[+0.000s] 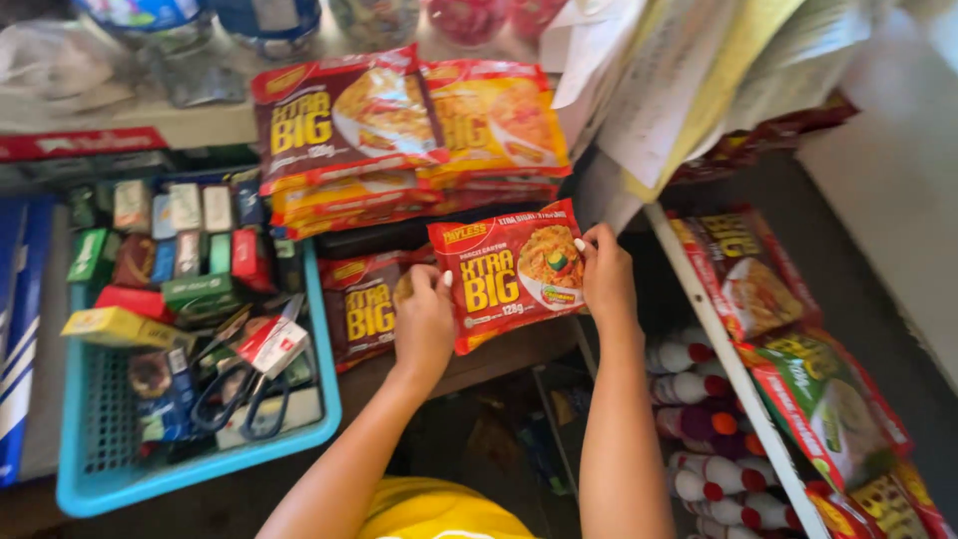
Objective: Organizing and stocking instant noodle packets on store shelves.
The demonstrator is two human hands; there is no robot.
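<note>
Noodle stack behind, blue basket at counter's left, red noodle packet flat, left hand and right hand fingers pinching its side edges.

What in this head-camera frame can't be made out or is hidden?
- Jars, head view: tops cut off by the upper edge.
- Small boxes in the blue basket: too small and crowded to tell apart.
- Bottles: partly hidden behind the white shelf edge.
- Noodle packet: its side edges are covered by the left hand and right hand.
</note>
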